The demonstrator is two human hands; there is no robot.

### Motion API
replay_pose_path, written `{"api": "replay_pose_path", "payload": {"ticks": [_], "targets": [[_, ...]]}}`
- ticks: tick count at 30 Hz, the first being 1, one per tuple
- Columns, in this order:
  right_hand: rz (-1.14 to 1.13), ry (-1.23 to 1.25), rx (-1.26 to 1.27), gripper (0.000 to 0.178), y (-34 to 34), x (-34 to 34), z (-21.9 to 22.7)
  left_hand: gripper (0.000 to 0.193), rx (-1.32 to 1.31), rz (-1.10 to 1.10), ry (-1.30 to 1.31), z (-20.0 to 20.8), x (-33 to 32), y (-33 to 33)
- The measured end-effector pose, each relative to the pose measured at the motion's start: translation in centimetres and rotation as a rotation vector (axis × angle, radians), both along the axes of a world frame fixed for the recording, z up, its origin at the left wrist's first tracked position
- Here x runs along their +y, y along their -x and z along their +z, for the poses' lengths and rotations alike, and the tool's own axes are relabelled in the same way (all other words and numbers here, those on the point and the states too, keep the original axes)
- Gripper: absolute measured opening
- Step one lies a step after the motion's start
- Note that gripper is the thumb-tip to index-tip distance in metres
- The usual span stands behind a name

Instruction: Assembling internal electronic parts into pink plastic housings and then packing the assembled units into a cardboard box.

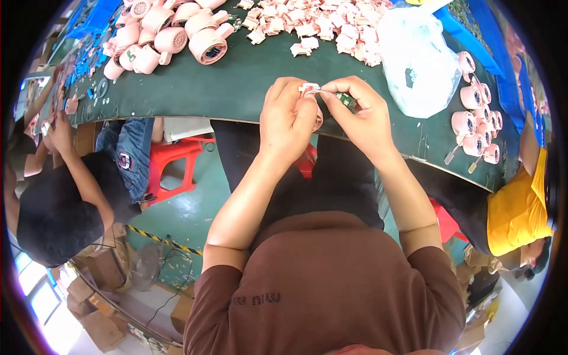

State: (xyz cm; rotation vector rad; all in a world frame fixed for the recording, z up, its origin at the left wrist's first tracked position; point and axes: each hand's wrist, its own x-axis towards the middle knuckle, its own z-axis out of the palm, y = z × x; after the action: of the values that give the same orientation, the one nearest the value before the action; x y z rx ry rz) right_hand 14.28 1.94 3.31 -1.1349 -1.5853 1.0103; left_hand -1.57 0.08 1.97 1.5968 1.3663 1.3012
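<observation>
Just past the table's front edge, my left hand (pixel 287 121) is closed around a pink plastic housing (pixel 319 120), mostly hidden by my fingers. A small pale pink and white piece (pixel 308 88) shows at the top of that grip. My right hand (pixel 362 115) pinches thin wires (pixel 319 91) with thumb and forefinger close beside this piece. Within the curl of the right fingers sits a small green circuit board (pixel 345 100); whether the wires join it I cannot tell. Both hands nearly meet over the dark green table (pixel 236 89).
Pink round housings (pixel 171 40) are piled at the back left, small pink pieces (pixel 319 23) at the back middle. A translucent plastic bag (pixel 417 65) lies right of my hands, with pink assemblies (pixel 463 123) beyond it. Co-workers sit left, near a red stool (pixel 174 163), and right, in a yellow shirt (pixel 516 204).
</observation>
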Motion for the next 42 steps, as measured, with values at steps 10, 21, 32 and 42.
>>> {"api": "replay_pose_path", "payload": {"ticks": [10, 21, 32, 42], "targets": [[0.078, -0.063, -0.108, 0.008, -0.6, 0.0, 1.0, 0.014, 0.243, -0.014, -0.109, 0.7, 0.1, 0.2], [0.124, -0.559, -0.695, 0.024, 0.7, 10.8, -1.7, 0.013, 0.086, 0.025, -0.065, -0.1, 0.3, 0.5], [0.128, -0.073, -0.387, 0.013, -1.9, 9.2, 0.2, 0.013, -0.072, 0.015, 0.067, -0.1, 0.1, 1.3], [0.176, 0.459, 0.256, 0.015, -0.7, 2.8, 0.7, 0.015, -0.167, -0.126, -0.007, 0.0, 0.1, -0.2]]}}
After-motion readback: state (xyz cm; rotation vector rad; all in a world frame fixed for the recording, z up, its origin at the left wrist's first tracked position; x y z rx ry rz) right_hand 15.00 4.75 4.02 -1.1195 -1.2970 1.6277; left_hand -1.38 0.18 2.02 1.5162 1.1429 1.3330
